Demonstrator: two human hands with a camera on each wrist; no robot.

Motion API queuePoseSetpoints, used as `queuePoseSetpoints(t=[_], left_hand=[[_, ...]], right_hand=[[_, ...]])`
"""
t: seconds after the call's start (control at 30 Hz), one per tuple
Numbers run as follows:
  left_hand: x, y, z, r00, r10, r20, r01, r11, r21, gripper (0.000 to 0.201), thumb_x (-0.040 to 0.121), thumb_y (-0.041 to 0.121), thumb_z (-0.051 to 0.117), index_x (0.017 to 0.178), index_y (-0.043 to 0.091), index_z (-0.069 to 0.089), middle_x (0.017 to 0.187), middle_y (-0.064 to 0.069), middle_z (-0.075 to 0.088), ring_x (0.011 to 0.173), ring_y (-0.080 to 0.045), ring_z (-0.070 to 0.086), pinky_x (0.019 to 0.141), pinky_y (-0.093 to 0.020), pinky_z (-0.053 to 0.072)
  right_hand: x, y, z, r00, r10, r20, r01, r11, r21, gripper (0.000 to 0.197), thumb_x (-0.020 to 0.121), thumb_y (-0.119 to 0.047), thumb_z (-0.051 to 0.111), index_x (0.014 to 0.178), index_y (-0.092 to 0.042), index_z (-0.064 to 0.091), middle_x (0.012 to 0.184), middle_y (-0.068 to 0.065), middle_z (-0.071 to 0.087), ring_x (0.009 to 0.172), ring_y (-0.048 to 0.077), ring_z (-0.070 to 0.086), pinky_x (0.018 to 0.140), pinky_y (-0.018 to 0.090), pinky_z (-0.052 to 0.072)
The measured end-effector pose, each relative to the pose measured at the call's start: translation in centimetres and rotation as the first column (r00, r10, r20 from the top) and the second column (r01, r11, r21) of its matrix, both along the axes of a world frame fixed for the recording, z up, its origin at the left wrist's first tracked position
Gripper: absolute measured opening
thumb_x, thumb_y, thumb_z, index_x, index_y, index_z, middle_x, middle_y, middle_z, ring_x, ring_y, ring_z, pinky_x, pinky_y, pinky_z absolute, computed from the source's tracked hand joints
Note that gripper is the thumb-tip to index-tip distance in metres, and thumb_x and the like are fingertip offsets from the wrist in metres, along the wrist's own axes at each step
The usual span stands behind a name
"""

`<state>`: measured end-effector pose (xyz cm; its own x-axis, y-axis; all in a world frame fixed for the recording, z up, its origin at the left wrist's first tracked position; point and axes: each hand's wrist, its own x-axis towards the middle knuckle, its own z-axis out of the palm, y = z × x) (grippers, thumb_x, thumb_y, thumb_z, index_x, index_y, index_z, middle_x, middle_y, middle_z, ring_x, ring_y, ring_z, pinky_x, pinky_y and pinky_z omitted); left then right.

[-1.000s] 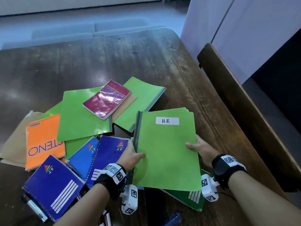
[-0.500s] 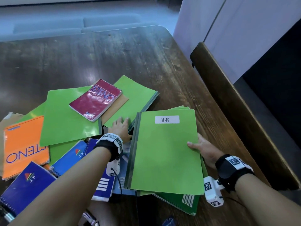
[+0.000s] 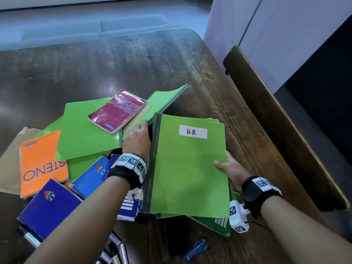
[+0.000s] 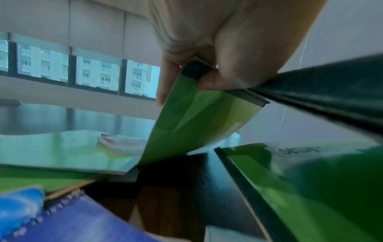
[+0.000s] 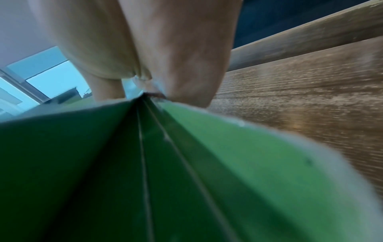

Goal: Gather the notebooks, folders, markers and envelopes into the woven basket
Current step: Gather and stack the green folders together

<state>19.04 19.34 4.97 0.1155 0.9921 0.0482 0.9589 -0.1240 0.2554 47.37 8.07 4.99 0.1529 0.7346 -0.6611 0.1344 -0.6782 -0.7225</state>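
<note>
My right hand (image 3: 227, 169) pinches the right edge of a stack of green folders (image 3: 190, 168), the top one labelled "H.R"; the right wrist view shows the folder edges (image 5: 145, 147) fanned under my thumb. My left hand (image 3: 138, 135) grips the near corner of another green folder (image 3: 163, 100) and tilts it up, thumb and fingers pinching it in the left wrist view (image 4: 199, 117). A red steno pad (image 3: 117, 110) lies on a further green folder (image 3: 85, 134). An orange steno pad (image 3: 41, 164), blue spiral notebooks (image 3: 49, 206) and markers (image 3: 114, 250) lie at the left and front. No basket is in view.
A brown envelope (image 3: 9, 168) lies under the pile at far left. A dark green spiral notebook (image 3: 217, 223) sits beneath the held stack. The wooden table (image 3: 133, 63) stretches away beyond the pile. A wooden chair back (image 3: 276, 121) runs along the right edge.
My left hand left the H.R stack, reached forward past its spine and took hold of the green folder behind it, lifting that folder's corner. My right hand kept its hold.
</note>
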Motion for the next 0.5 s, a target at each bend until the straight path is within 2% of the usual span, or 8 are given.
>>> queuePoseSetpoints(t=[0.07,0.17,0.2,0.23,0.3,0.33,0.43,0.5], left_hand=[[-1.4,-0.4,2.0,0.997,0.045,0.059,-0.051,0.995,0.087,0.045,0.086,-0.011,0.041,0.129,0.004,0.046,0.106,-0.02,0.06,0.084,-0.037,0.063,0.07,-0.046,0.056],[-4.2,-0.6,5.8,0.975,0.12,0.185,-0.147,0.979,0.14,0.056,0.081,-0.018,0.045,0.133,0.003,0.046,0.117,-0.022,0.059,0.085,-0.035,0.061,0.072,-0.039,0.05],[-5.0,-0.6,7.0,0.964,0.136,0.228,-0.171,0.975,0.142,0.058,0.08,-0.018,0.046,0.133,0.003,0.046,0.122,-0.023,0.059,0.09,-0.039,0.062,0.076,-0.043,0.05],[-5.7,-0.7,8.1,0.952,0.144,0.271,-0.187,0.973,0.138,0.059,0.079,-0.017,0.046,0.133,0.004,0.047,0.124,-0.022,0.059,0.097,-0.042,0.061,0.08,-0.046,0.048],[-6.6,-1.1,9.6,0.921,0.153,0.359,-0.213,0.968,0.133,0.058,0.078,-0.015,0.045,0.132,0.006,0.049,0.12,-0.023,0.061,0.101,-0.043,0.06,0.083,-0.047,0.045],[-7.1,-1.4,10.1,0.904,0.156,0.398,-0.227,0.964,0.138,0.058,0.078,-0.015,0.043,0.131,0.008,0.05,0.116,-0.024,0.063,0.1,-0.044,0.059,0.08,-0.045,0.044],[-8.6,-2.3,11.0,0.857,0.159,0.491,-0.254,0.958,0.133,0.057,0.077,-0.015,0.039,0.128,0.007,0.05,0.103,-0.025,0.064,0.09,-0.042,0.058,0.071,-0.037,0.038],[-9.5,-2.6,10.5,0.803,0.141,0.579,-0.222,0.973,0.07,0.053,0.079,-0.016,0.037,0.125,0.007,0.051,0.094,-0.014,0.063,0.083,-0.034,0.056,0.069,-0.032,0.039]], right_hand=[[-0.8,0.0,1.3,1.0,0.003,-0.014,-0.003,1.0,0.016,0.076,0.099,-0.021,0.059,0.16,-0.024,0.015,0.162,0.005,0.029,0.146,0.028,0.033,0.121,0.05,0.022],[-0.8,-0.5,2.3,0.997,-0.033,-0.073,0.038,0.997,0.062,0.066,0.102,-0.013,0.053,0.159,-0.017,0.019,0.157,0.004,0.035,0.136,0.026,0.043,0.106,0.04,0.042],[-0.9,-0.8,2.9,0.996,-0.042,-0.077,0.048,0.996,0.079,0.064,0.103,-0.012,0.051,0.159,-0.017,0.02,0.155,0.002,0.037,0.135,0.026,0.044,0.105,0.038,0.042],[-0.7,-1.2,3.1,0.996,-0.05,-0.072,0.056,0.994,0.089,0.065,0.103,-0.013,0.051,0.159,-0.017,0.018,0.156,0.003,0.035,0.138,0.027,0.041,0.11,0.042,0.037],[-0.6,-1.8,3.0,0.996,-0.067,-0.056,0.072,0.994,0.088,0.068,0.102,-0.014,0.052,0.16,-0.018,0.015,0.16,0.007,0.03,0.145,0.03,0.033,0.119,0.048,0.022],[-0.6,-1.9,3.0,0.996,-0.067,-0.055,0.072,0.993,0.089,0.068,0.102,-0.014,0.052,0.16,-0.018,0.016,0.16,0.007,0.03,0.145,0.03,0.033,0.119,0.048,0.021],[-1.2,-1.7,2.5,0.996,-0.071,-0.06,0.076,0.994,0.083,0.065,0.1,-0.011,0.055,0.157,-0.019,0.025,0.156,0.007,0.04,0.132,0.024,0.046,0.115,0.045,0.03],[-1.4,-1.4,1.7,0.998,-0.052,-0.042,0.055,0.995,0.083,0.066,0.098,-0.015,0.059,0.155,-0.022,0.029,0.153,0.002,0.045,0.129,0.021,0.049,0.115,0.044,0.034]])
